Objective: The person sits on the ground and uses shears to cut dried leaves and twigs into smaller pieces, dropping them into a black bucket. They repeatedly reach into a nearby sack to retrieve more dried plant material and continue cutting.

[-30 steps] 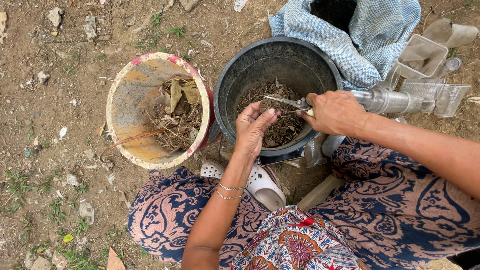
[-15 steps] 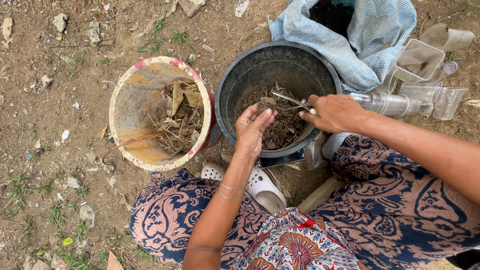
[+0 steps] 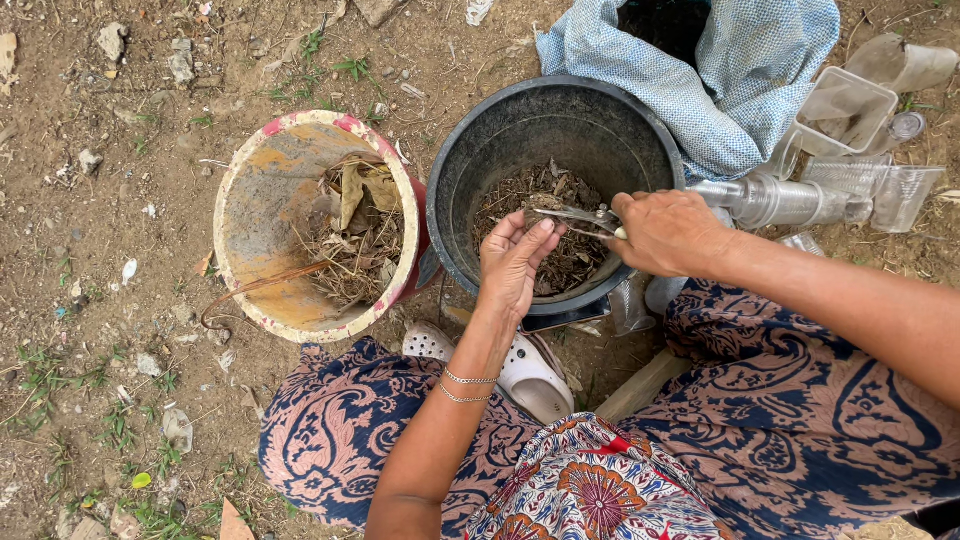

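Note:
A black bucket (image 3: 500, 150) holds chopped dry plant bits on its floor. My right hand (image 3: 672, 232) grips metal scissors (image 3: 578, 216) over the bucket, blades pointing left. My left hand (image 3: 514, 262) is held palm-up and cupped just below the blade tips, over the bucket's near rim; whether a small stem lies in the fingers I cannot tell. To the left stands a worn red and cream bucket (image 3: 262, 215), tipped toward me, with dry leaves and twigs (image 3: 352, 232) inside.
A pale blue woven sack (image 3: 700, 90) lies behind the black bucket. Clear plastic bottles and cups (image 3: 840, 150) are heaped at the right. A white clog (image 3: 530, 372) sits under the bucket by my patterned trousers. Bare dirt with stones and weeds lies to the left.
Both hands stay over the black bucket; the scissors have shifted slightly toward my left hand's fingers. The buckets have not moved.

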